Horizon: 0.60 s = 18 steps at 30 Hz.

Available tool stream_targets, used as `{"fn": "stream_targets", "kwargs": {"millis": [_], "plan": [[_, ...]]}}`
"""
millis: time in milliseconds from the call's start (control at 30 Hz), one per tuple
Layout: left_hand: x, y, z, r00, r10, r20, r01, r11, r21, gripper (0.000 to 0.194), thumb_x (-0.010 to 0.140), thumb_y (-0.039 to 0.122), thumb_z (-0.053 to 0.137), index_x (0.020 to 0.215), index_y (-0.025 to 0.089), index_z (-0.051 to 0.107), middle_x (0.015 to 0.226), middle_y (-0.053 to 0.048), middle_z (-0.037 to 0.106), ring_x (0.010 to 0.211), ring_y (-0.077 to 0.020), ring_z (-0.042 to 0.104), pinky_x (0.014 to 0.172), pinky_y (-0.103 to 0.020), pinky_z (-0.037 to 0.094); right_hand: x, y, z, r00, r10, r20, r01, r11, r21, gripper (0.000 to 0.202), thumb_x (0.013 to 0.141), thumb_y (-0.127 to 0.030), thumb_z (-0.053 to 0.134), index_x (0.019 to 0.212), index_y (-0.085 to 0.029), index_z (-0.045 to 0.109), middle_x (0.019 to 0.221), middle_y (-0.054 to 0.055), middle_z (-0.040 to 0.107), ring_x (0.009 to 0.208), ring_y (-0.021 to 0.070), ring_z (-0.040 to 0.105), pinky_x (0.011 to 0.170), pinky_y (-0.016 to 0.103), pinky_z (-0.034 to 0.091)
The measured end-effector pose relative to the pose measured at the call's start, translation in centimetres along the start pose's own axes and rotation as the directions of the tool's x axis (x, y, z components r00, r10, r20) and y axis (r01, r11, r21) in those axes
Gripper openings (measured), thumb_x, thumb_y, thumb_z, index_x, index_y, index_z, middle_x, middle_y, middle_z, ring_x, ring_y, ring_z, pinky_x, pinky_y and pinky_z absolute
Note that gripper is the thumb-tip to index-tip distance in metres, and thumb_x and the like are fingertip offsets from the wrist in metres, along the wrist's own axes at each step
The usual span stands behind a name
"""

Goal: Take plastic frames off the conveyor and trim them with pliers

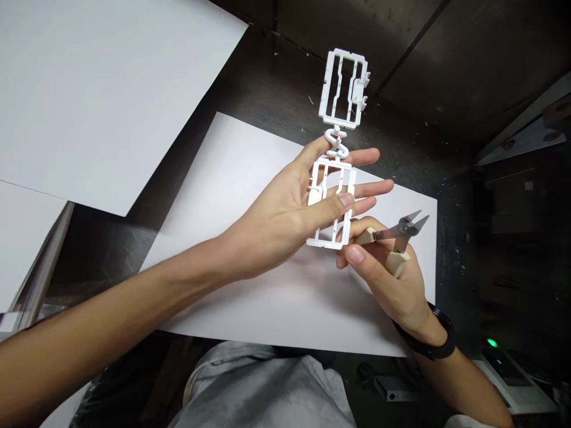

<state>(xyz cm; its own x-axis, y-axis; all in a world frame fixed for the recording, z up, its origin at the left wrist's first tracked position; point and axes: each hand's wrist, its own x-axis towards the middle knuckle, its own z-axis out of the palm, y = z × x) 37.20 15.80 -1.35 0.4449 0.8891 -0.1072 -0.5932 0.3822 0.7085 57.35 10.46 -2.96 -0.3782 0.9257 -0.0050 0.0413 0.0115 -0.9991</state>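
L hand (285, 214) pinching wht plastic frames (336, 162), fingers spread; R hand (397, 297) curled w/ nippers (405, 227).

Hands, two: one left hand (285, 211), one right hand (397, 291). White plastic frames, two: one upper frame (338, 84), one lower frame (314, 205); S-shaped link (338, 142) between them, one. Nippers (405, 226), one pair, with two blades and two cream handles (397, 263). Dark wristband (449, 333), one. Green light (491, 342), one. Large white sheets, at least two: one lower sheet (267, 303), one upper-left sheet (111, 89).
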Motion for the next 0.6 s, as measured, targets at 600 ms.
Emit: {"fn": "stream_targets", "kwargs": {"millis": [600], "plan": [[-0.2,2.7,-1.8,0.727,-0.6,0.333,0.345,0.739,0.579,0.036,0.114,0.051,0.066,0.143,0.03,0.067,0.106,-0.004,0.079,0.087,-0.0196,0.078,0.08,-0.027,0.057,1.2,-1.7,-9.7,0.934,-0.101,-0.343,0.007,0.964,-0.264,0.034,0.119,-0.054,0.07,0.11,-0.022,0.078,0.095,0.005,0.062,0.086,0.0216,0.057,0.082,0.035,0.045]]}}
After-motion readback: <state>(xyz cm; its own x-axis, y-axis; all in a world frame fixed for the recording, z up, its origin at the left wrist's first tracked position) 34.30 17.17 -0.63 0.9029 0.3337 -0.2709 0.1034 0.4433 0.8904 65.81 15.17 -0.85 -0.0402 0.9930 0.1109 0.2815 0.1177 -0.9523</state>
